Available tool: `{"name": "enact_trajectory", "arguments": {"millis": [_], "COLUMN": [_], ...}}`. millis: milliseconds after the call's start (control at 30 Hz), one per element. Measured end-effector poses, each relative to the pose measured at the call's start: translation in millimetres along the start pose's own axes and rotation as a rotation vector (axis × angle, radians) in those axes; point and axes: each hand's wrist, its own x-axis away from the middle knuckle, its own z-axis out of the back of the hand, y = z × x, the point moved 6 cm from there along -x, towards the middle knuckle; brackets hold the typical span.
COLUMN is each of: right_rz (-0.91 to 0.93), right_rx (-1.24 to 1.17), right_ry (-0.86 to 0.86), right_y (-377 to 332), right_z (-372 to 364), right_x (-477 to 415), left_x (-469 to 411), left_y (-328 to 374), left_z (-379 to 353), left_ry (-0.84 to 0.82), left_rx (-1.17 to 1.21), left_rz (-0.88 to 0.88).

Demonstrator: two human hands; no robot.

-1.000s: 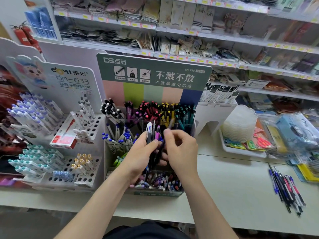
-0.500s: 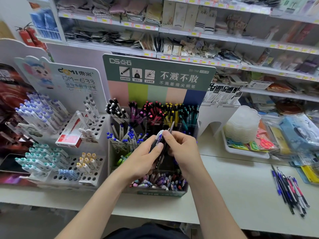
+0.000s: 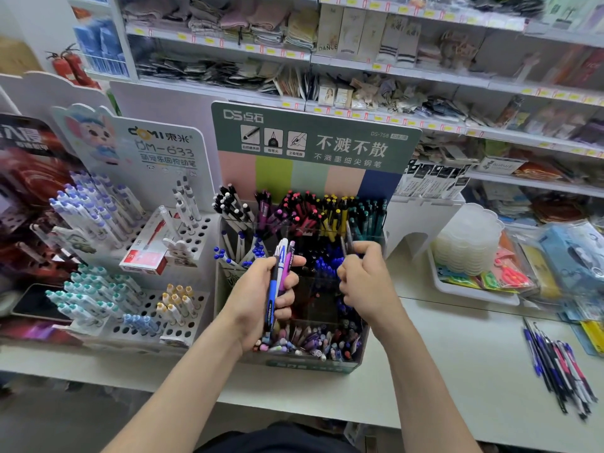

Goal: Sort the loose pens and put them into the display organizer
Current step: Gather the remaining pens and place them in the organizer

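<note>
Blue-barrelled with a white top, the blue pen (image 3: 272, 297) stood nearly upright in the left hand (image 3: 255, 302), side by side with a purple pen (image 3: 288, 264) that ended in a pale push-button. The fingers curled round both barrels. The pair was held over the front left part of the organizer (image 3: 304, 366), above its low front bin of mixed pens. The right hand (image 3: 366, 282), just to the right and apart from the left, pinched a slim grey pen (image 3: 349, 238) at the fingertips, blurred and pointing up, over the tier of blue-capped pens. The organizer was a clear-walled, stepped box under a green header card (image 3: 313, 138). Its back row was grouped by cap colour: black-and-white, purple, pink, yellow, teal. It stood on a pale counter (image 3: 457, 371). Well to the right on the counter lay a loose bunch of pens (image 3: 559, 371), blue, black and pink, roughly parallel. Left of the organizer stood a white holed rack (image 3: 196, 223) with blue-capped and teal-capped pens, and to the right sat a white tray (image 3: 474, 294) of packets.
</note>
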Motion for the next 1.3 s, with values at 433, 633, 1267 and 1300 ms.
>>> {"name": "enact_trajectory", "arguments": {"millis": [433,633,1267,1300], "right_rz": [0.145,0.287,0.685,0.664], "right_rx": [0.855,1.046,1.004,1.022], "right_ry": [-0.35,-0.259,0.119,0.119], "right_y": [-32,-63,3,4], "right_z": [-16,-47,-70,-71], "right_x": [-20,-37,-1,1], "left_x": [3,-1,-18,-19], "left_y": [10,7,5,5], "left_z": [19,13,10,9], "left_ry": [0.504,0.424,0.366,0.368], "left_rx": [-0.664,-0.711,-0.712,-0.724], "left_rz": [-0.222,-0.244,-0.334,-0.34]}}
